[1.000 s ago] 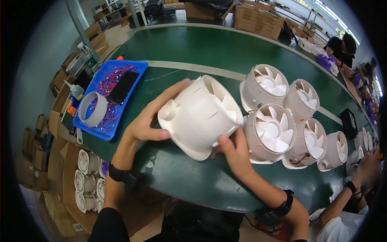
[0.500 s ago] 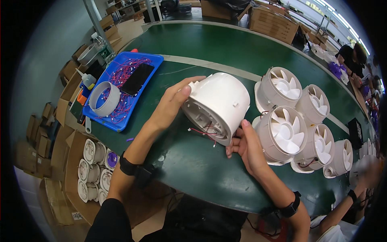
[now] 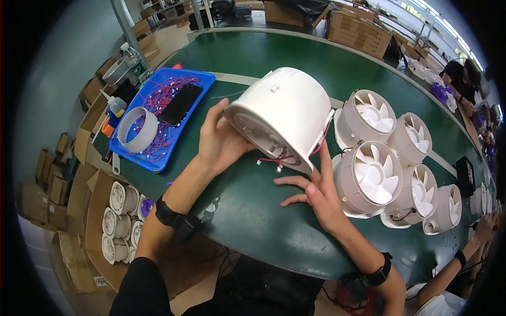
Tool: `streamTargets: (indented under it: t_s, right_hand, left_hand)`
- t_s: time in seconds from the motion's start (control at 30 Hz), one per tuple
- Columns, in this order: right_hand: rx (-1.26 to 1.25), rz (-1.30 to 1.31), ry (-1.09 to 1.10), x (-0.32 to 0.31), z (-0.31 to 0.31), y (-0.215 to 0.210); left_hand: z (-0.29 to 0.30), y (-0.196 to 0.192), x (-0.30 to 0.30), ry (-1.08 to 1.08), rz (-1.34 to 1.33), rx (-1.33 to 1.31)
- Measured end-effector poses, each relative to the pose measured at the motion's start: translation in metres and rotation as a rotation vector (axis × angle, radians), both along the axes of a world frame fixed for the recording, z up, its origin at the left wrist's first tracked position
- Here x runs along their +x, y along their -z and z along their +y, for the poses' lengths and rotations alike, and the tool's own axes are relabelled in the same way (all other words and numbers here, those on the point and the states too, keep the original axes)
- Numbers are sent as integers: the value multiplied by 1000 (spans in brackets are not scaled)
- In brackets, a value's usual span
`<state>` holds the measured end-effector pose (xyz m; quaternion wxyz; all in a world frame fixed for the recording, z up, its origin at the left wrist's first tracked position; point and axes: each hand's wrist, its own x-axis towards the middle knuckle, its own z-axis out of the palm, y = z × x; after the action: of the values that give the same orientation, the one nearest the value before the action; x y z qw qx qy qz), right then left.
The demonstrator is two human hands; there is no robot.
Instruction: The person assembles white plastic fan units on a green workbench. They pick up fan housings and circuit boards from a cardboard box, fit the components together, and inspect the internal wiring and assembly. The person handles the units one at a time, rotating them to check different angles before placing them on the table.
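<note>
A white round fan housing is raised over the green table, tilted so that its flanged end faces down and toward me. My left hand grips it at the left, thumb on the rim and fingers underneath. Red wires with small white plugs hang from its lower opening, and a red wire runs up its right side. At the lower right corner is my right hand, fingers spread, the index stretched along the housing's side and seemingly touching it. Right of that hand stand several white fans with their blades facing up.
On the left, a blue tray holds red wires, a black phone and a white ring. Below it, a cardboard box contains several fan units. Another person's arm reaches in at the lower right.
The housing has risen and turned, bringing the red wire on its right side into view. My left hand has shifted under its left rim. My right fingers have spread from the lower corner.
</note>
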<state>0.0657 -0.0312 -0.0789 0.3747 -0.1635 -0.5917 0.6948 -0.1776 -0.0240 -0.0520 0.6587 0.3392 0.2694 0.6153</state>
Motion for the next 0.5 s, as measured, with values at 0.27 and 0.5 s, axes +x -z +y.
streamTargets:
  t_s: [0.27,0.5]
  right_hand:
    - [136,26,161,-1,11,8]
    - [133,-21,164,2,4,-1]
  left_hand:
    - [-2,-7,4,20,632,385]
    - [-5,-3,4,46,629,377]
